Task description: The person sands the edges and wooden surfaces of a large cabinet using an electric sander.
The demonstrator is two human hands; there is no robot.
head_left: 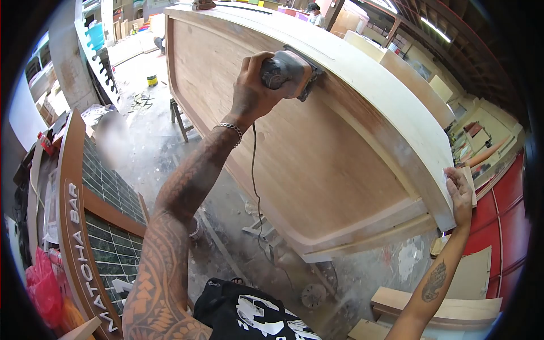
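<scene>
My left hand (255, 85) is wrapped round an electric sander (290, 73), whose pad lies against the upper edge of a large wooden counter (306, 130). The sander's dark cable (256, 187) hangs down in front of the counter's recessed face. My right hand (460, 192) grips the counter's near right corner, fingers curled over the pale top edge. The counter is tilted, with a raised frame around its bare wood panel. Part of the sander's body is hidden behind my left fingers.
A "MATCHA BAR" sign (93, 260) and dark tiled panel (113, 238) stand at left. Wooden boards (436, 306) lie low at right, near a red surface (501, 215). A trestle leg (179, 120), a yellow tin (152, 80) and a distant person (315, 14) are farther off.
</scene>
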